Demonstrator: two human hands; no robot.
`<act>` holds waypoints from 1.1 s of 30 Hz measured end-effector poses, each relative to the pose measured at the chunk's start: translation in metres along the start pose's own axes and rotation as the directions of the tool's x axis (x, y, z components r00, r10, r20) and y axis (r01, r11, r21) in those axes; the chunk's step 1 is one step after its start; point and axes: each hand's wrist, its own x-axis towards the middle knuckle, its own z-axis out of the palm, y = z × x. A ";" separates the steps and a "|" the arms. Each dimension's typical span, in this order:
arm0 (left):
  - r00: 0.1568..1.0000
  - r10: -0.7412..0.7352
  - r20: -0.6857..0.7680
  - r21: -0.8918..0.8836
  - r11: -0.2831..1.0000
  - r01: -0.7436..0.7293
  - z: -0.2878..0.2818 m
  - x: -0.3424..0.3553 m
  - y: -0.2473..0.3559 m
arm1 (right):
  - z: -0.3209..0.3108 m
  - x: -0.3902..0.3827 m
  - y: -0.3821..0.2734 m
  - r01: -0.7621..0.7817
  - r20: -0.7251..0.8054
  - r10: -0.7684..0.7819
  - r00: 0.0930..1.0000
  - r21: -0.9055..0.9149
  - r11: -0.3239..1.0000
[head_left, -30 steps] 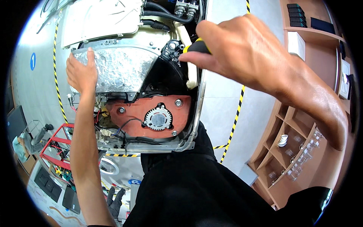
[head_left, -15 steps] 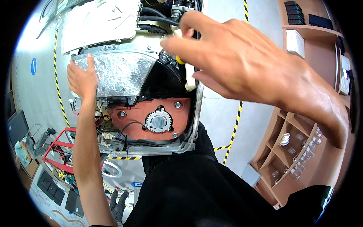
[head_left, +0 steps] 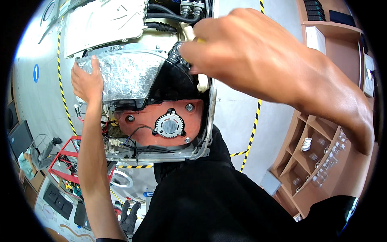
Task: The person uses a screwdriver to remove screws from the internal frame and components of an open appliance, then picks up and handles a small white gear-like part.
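Observation:
My left hand (head_left: 88, 80) grips the left end of the silver foil-covered housing (head_left: 129, 72) on an opened appliance, fingers over its edge and thumb on top. At the housing's right end, my right hand (head_left: 238, 52) is closed around a tool with a yellow handle (head_left: 200, 40), mostly hidden by my fingers, over a dark metal mechanism (head_left: 176, 56). Beside that are a black plastic part (head_left: 169, 84) and a cream tube (head_left: 202, 84). Below lies a red plate (head_left: 139, 129) with a toothed metal disc (head_left: 169, 126). A white cover (head_left: 102, 28) and black hoses sit above.
Wooden shelving (head_left: 322, 173) with small items curves along the right. Striped yellow-black tape (head_left: 254, 129) marks the floor. A red metal frame (head_left: 64, 154) with tools is at lower left. A person in a teal top (head_left: 28, 165) is at far left; another's grey trouser legs (head_left: 130, 218) show at the bottom.
My right hand has shifted left on the tool; its fingers lifted and spread half a second ago, and are curled again now. My left hand stays on the housing.

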 end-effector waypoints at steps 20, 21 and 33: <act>1.000 -0.016 0.006 -0.002 1.000 0.016 0.000 -0.001 0.001 | 0.005 -0.003 0.003 -0.037 -0.074 0.040 0.996 0.031 0.999; 1.000 0.000 -0.007 -0.007 1.000 0.000 0.000 -0.001 0.001 | 0.004 -0.003 0.003 -0.036 -0.019 0.036 0.999 0.028 0.999; 0.999 0.023 -0.041 -0.014 1.000 -0.024 0.001 -0.002 0.001 | 0.005 -0.001 0.004 -0.110 0.045 0.110 0.993 -0.005 0.994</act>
